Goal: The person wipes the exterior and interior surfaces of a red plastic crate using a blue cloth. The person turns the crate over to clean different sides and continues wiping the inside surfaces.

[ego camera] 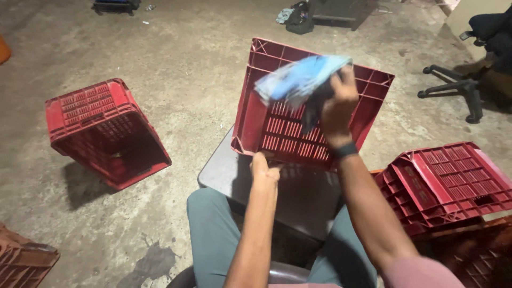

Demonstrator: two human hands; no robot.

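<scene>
My left hand (265, 166) grips the lower edge of the crate (298, 106), which stands tilted on the stool (234, 170) in front of my knees. My right hand (338, 104) is closed on a blue cloth (298, 80) and presses it on the inside of the crate, near the upper rim. The cloth is blurred. I judge the wiping is in the middle. One crate (104, 130) lies on the floor (192, 58) at left, others (448, 181) are stacked at right; which are finished I cannot tell.
</scene>
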